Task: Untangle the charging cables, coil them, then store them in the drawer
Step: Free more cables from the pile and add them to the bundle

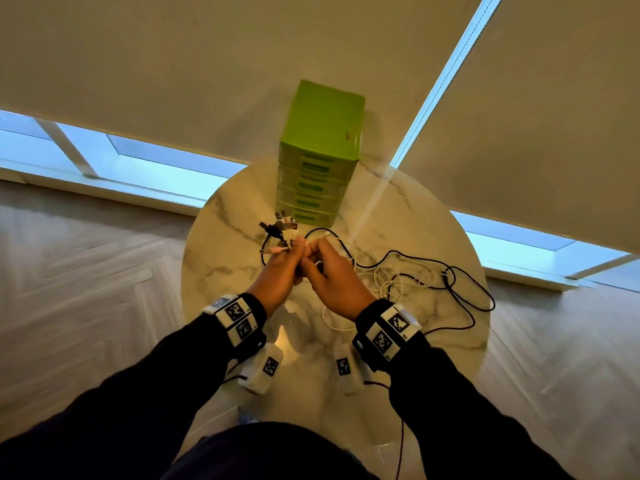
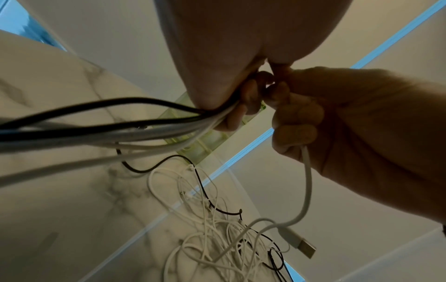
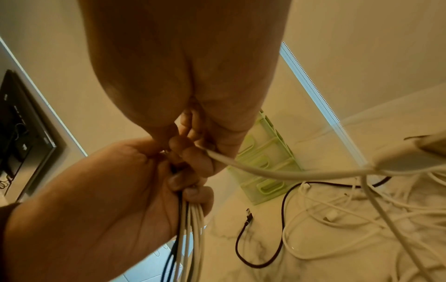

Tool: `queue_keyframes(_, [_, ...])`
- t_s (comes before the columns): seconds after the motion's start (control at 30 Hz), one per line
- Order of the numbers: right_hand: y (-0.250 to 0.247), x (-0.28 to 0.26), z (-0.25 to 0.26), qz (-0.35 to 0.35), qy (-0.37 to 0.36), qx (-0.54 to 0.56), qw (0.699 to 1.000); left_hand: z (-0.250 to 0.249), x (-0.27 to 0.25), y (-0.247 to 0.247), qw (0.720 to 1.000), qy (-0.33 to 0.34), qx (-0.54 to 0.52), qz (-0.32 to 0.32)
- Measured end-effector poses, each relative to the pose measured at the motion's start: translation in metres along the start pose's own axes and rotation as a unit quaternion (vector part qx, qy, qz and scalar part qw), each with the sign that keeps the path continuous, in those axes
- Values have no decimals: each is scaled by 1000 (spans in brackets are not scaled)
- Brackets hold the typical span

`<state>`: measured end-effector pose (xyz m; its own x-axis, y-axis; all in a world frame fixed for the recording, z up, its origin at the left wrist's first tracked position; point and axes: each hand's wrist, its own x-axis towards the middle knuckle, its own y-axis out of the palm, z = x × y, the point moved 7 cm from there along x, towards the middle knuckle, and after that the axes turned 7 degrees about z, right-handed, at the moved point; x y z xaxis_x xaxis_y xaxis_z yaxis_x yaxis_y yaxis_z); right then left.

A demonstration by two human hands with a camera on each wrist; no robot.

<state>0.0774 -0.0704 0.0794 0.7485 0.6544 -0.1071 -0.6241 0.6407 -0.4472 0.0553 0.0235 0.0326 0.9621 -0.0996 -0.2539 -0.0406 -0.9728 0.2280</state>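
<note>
The left hand (image 2: 229,57) fills the top of the picture. Its fingers are curled round a bunch of cables (image 2: 120,126), some black and some white, which run off to the left edge. The right hand (image 2: 350,118) comes in from the right, and its fingertips meet those of the left hand. It grips one white cable (image 2: 307,181). This cable hangs down from the fist, bends, and ends in a flat plug (image 2: 299,243). Below lies the desk (image 2: 48,95), white with grey veins. On it sits a tangle (image 2: 217,229) of thin white and black cables. A green drawer box (image 2: 202,147) stands behind the hands.
</note>
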Motion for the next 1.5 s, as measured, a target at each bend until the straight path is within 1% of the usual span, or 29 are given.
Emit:
queue_keyframes(0.03, [1, -2, -1, -8, 3, 4, 1000, -1, -3, 0, 1000, -4, -3, -4])
queue_keyframes(0.1, [4, -5, -6, -10, 22, 3, 1000, -6, -5, -8, 999, -4, 26, -46])
queue_keyframes(0.17, [12, -12, -14, 23, 38, -27, 999, -19, -9, -19, 995, 26, 53, -86])
queue_keyframes(0.23, [25, -21, -27, 74, 40, -62, 995, -33, -12, -34, 990, 66, 47, -113])
queue_keyframes(0.33, [38, -32, -64, 111, 68, -112, 985, -57, -14, -53, 987, 88, -38, -132])
queue_keyframes(0.43, [40, -44, -106, 120, 125, -94, 980, -94, -20, -74, 974, 130, -105, -151])
queue_keyframes(0.53, [32, -48, -123, 81, 144, -66, 984, -124, -27, -91, 969, 156, -101, -163])
queue_keyframes(0.6, [19, -40, -117, 36, 143, -71, 987, -130, -30, -91, 973, 161, -61, -152])
queue_keyframes(0.63, [10, -33, -109, 2, 138, -62, 988, -129, -29, -88, 976, 156, -36, -146])
queue_keyframes(0.73, [-15, -13, -74, -97, 114, 12, 989, -113, -24, -70, 985, 121, 20, -120])
queue_keyframes(0.77, [-19, -6, -60, -113, 98, 34, 988, -104, -22, -62, 988, 107, 33, -108])
queue_keyframes(0.83, [-19, 6, -29, -121, 51, 59, 990, -83, -18, -49, 990, 69, 74, -93])
queue_keyframes(0.9, [-14, 14, -3, -102, -1, 26, 995, -65, -14, -37, 990, 43, 107, -83])
queue_keyframes(0.97, [-4, 15, 14, -55, -37, -15, 998, -55, -11, -30, 991, 38, 107, -70])
queue_keyframes(1.03, [5, 14, 22, -7, -48, -34, 998, -52, -9, -28, 994, 40, 87, -56])
queue_keyframes(1.1, [11, 11, 23, 23, -44, -39, 998, -51, -6, -30, 995, 43, 67, -57])
queue_keyframes(1.13, [14, 10, 19, 37, -39, -35, 998, -52, -3, -32, 996, 47, 37, -66])
queue_keyframes(1.2, [24, 3, 8, 81, -6, -10, 997, -54, 1, -40, 990, 49, -84, -101])
queue_keyframes(1.27, [34, -6, -8, 132, 29, 21, 991, -62, 5, -46, 969, 63, -210, -113])
queue_keyframes(1.3, [39, -12, -18, 150, 47, 23, 987, -69, 5, -50, 959, 75, -250, -114])
queue_keyframes(1.33, [42, -17, -32, 163, 66, 17, 984, -78, 4, -55, 951, 89, -274, -117])
queue_keyframes(1.4, [41, -27, -62, 182, 102, -19, 978, -100, 0, -71, 942, 118, -282, -138])
queue_keyframes(1.5, [28, -45, -108, 203, 152, -83, 964, -138, -10, -103, 935, 171, -244, -194])
